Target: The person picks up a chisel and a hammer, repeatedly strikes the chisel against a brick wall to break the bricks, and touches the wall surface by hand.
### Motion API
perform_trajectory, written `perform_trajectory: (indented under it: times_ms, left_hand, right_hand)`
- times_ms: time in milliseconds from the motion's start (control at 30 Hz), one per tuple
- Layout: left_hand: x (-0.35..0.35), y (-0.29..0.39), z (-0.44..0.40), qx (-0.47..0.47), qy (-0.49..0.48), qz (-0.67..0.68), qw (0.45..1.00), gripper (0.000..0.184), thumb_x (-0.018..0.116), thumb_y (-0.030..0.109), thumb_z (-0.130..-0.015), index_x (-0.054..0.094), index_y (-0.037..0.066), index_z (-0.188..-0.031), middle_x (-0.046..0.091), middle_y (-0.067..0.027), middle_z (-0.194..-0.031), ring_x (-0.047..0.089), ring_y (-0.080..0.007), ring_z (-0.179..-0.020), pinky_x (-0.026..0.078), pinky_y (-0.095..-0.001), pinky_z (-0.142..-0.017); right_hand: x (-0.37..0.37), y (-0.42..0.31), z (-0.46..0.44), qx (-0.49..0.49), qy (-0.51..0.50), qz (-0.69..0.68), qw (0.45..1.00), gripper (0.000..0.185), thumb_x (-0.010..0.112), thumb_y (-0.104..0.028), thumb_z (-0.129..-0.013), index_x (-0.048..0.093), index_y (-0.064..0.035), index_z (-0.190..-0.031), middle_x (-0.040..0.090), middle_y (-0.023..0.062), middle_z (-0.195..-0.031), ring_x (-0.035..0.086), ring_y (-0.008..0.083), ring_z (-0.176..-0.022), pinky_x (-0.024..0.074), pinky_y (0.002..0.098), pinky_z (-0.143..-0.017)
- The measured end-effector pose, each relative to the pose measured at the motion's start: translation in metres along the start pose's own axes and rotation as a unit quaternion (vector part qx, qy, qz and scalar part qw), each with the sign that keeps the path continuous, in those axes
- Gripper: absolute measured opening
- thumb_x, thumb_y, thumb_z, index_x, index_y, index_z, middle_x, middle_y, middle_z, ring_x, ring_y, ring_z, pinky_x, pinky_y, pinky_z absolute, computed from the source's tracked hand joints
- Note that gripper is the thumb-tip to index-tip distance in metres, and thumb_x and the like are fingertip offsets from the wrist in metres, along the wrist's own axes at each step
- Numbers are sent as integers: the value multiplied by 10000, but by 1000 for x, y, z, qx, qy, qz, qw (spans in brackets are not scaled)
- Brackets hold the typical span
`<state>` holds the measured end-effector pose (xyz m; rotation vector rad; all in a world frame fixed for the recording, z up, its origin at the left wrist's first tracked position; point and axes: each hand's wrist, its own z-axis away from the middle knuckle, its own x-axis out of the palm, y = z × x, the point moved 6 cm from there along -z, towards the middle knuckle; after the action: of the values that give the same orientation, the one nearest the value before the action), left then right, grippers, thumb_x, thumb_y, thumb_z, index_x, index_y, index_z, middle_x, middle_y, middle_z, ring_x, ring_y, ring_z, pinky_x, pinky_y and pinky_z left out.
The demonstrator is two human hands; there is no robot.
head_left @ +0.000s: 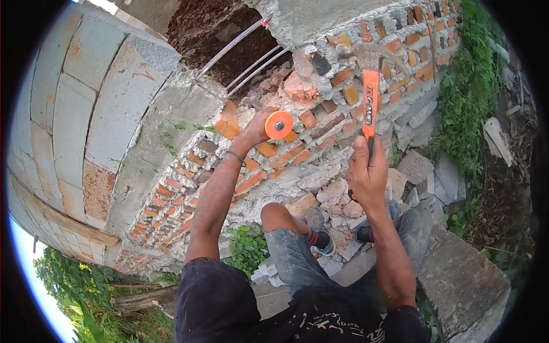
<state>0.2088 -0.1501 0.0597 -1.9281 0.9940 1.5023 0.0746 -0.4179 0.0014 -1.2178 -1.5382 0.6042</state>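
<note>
My left hand is closed around a chisel and rests close to the broken brick wall. Only the round orange guard and its metal striking end show; the chisel's tip is hidden. In my right hand is a claw hammer, gripped low on its orange and black handle. Its metal head is raised, up and to the right of the chisel. Just above my left hand lies a pale pinkish lump of broken masonry at the edge of a hole in the wall.
Bare metal bars cross the hole at the top. Rubble lies around my shoes, with a large concrete slab at lower right. Grey block wall stands to the left. Green plants grow along the right.
</note>
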Motion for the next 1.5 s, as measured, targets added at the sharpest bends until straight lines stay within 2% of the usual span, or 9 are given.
perform_trajectory:
  times_ms: [167,300,433,733,867,1067,1200,1267,1500]
  left_hand:
    - [12,-23,-12,-135,-16,-39,990,301,743,152,-693,636,40,-951,643,-130,-935,599,-331,-922,492,-410,-796]
    - [11,50,-21,-45,-56,-193,979,320,744,160,-672,643,54,-957,607,-102,-957,558,-307,-916,469,-389,-800]
    - [12,107,-5,-24,-8,-77,997,348,752,146,-647,639,54,-963,583,-98,-978,539,-297,-932,452,-393,-811]
    - [-11,111,28,-33,50,-27,998,323,761,133,-636,603,33,-899,551,-99,-825,549,-301,-769,454,-395,-681]
    - [-32,65,30,-108,33,-57,992,326,747,93,-654,630,35,-953,585,-99,-927,565,-288,-884,475,-381,-756]
    - [-29,-2,16,-109,266,4,958,386,768,59,-649,636,35,-1011,622,-111,-957,618,-273,-867,497,-347,-746]
    - [-1,31,-3,-149,263,176,937,386,774,76,-663,630,39,-1019,617,-98,-987,599,-271,-929,487,-366,-808]
    - [6,69,-15,-19,208,47,977,350,766,88,-663,626,45,-982,593,-81,-930,563,-269,-919,450,-385,-818]
    - [-9,76,11,-44,178,-87,979,280,742,104,-640,641,55,-896,548,-91,-810,526,-297,-789,396,-389,-755]
  right_hand:
    - [-39,16,33,42,31,41,998,241,479,-259,-993,503,-28,-930,463,-30,-587,410,43,-505,330,257,-436]
    - [-67,58,62,121,42,43,991,259,468,-271,-996,528,-21,-966,480,-27,-590,425,46,-518,341,259,-443]
    - [-95,108,93,197,25,97,975,311,491,-315,-984,554,-12,-959,498,4,-642,423,51,-519,334,257,-443]
    - [-97,128,109,202,6,229,952,392,564,-388,-929,559,4,-918,502,86,-638,499,210,-584,402,363,-574]
    - [-89,117,108,198,-24,247,948,388,565,-380,-923,555,8,-924,529,158,-658,514,319,-593,410,409,-592]
    - [-83,114,108,186,-54,303,933,383,565,-378,-921,553,5,-923,550,174,-673,558,332,-616,420,424,-596]
    - [-84,124,112,215,-73,285,931,380,558,-374,-920,549,5,-940,582,215,-721,576,411,-681,424,455,-615]
    - [-82,111,108,201,-80,307,927,381,553,-373,-921,552,6,-960,593,229,-745,582,431,-713,427,471,-631]
    - [-74,113,112,169,-100,331,923,394,542,-366,-922,560,10,-1038,612,272,-823,590,474,-792,438,509,-685]
